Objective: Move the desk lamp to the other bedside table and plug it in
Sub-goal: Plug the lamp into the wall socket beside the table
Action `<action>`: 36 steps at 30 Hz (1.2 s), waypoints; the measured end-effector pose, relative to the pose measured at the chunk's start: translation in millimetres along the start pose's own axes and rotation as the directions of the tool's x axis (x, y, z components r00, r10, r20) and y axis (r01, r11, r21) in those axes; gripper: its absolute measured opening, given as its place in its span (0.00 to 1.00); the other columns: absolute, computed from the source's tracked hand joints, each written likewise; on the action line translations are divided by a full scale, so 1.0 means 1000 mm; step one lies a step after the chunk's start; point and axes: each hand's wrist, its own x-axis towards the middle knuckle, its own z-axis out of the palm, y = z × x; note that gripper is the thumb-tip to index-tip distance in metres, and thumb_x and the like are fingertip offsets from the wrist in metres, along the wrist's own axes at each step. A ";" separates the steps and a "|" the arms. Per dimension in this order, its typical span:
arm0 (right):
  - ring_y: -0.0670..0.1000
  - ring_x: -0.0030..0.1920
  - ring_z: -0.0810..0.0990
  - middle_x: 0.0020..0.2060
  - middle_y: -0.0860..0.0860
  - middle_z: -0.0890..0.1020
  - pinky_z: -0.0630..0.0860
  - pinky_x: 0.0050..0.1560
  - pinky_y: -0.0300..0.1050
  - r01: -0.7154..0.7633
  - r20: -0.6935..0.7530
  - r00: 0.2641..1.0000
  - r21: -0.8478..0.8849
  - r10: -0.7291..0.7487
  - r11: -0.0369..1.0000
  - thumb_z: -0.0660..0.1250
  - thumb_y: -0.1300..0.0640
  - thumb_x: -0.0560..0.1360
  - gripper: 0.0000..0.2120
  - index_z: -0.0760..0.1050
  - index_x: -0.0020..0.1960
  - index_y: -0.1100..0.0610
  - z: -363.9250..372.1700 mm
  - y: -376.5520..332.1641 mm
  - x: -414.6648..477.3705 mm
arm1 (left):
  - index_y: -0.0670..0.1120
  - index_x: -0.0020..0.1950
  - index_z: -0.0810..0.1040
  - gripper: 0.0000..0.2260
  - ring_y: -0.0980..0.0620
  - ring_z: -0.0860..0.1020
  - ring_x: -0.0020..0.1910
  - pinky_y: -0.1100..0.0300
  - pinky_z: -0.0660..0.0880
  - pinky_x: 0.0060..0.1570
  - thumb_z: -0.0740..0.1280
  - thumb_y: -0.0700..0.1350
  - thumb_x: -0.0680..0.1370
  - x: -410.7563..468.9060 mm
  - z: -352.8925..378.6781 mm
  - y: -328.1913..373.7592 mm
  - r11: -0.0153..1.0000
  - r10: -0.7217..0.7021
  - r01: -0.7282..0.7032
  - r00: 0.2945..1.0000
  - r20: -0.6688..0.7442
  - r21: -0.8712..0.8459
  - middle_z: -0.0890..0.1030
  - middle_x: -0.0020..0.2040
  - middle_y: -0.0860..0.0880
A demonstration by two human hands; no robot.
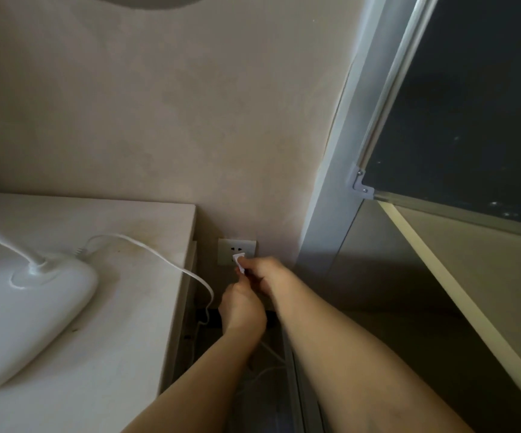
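We see the white plastic desk lamp (25,307) on the pale bedside table (134,354), left of the white wall socket (236,252). Our right hand (265,275) pinches the small white plug (240,260) against that socket; our left hand (243,310), fingers curled together, sits just below.

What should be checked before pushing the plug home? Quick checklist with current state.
1. Lamp stands on the bedside table: ok.
2. Right hand pinches the plug: ok.
3. Plug sits at the wall socket: ok; whether the pins line up with the holes: cannot tell, the fingers hide them.
4. Left hand is just below the plug, near the cord; whether it grips it: cannot tell.
5. Cord hangs slack off the table edge, not taut: ok.
6. Plug fully seated: cannot tell.
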 end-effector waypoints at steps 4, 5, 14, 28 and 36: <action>0.50 0.33 0.75 0.39 0.58 0.80 0.76 0.37 0.44 0.028 -0.058 0.998 -0.039 -0.031 0.999 0.65 0.62 0.78 0.16 0.73 0.62 0.71 0.010 0.001 0.008 | 0.47 0.69 0.70 0.16 0.44 0.79 0.55 0.50 0.78 0.55 0.53 0.40 0.82 0.002 -0.002 0.000 0.998 0.043 -0.043 0.999 -0.005 0.049 0.79 0.57 0.42; 0.50 0.33 0.75 0.35 0.57 0.77 0.77 0.43 0.48 0.038 -0.073 0.996 -0.072 -0.043 0.997 0.65 0.62 0.79 0.16 0.73 0.61 0.71 0.010 0.000 0.011 | 0.47 0.69 0.70 0.17 0.44 0.79 0.55 0.51 0.78 0.55 0.53 0.39 0.82 0.001 -0.002 0.001 0.997 0.051 -0.051 0.999 -0.006 0.060 0.79 0.57 0.42; 0.56 0.51 0.83 0.51 0.58 0.85 0.80 0.54 0.49 0.101 -0.274 0.923 -0.504 -0.270 0.858 0.79 0.54 0.65 0.21 0.81 0.53 0.62 -0.001 -0.014 0.017 | 0.47 0.58 0.74 0.15 0.56 0.75 0.36 0.63 0.67 0.30 0.50 0.51 0.83 0.003 0.005 0.001 0.972 -0.092 0.081 0.995 -0.042 -0.221 0.75 0.40 0.53; 0.55 0.47 0.84 0.45 0.57 0.85 0.79 0.48 0.43 0.234 -0.342 0.818 -0.536 -0.463 0.811 0.77 0.56 0.67 0.10 0.83 0.46 0.59 0.013 -0.002 0.014 | 0.40 0.62 0.72 0.12 0.43 0.78 0.51 0.57 0.71 0.45 0.58 0.39 0.80 -0.006 0.000 -0.001 0.985 -0.096 0.098 0.995 0.023 -0.143 0.78 0.55 0.43; 0.57 0.50 0.84 0.48 0.59 0.85 0.79 0.46 0.46 0.198 -0.332 0.779 -0.675 -0.532 0.711 0.77 0.54 0.66 0.16 0.83 0.50 0.62 0.026 -0.005 0.015 | 0.45 0.67 0.70 0.15 0.44 0.75 0.60 0.53 0.75 0.57 0.60 0.39 0.80 0.000 -0.002 -0.002 0.988 -0.108 0.101 0.992 0.063 0.114 0.72 0.64 0.44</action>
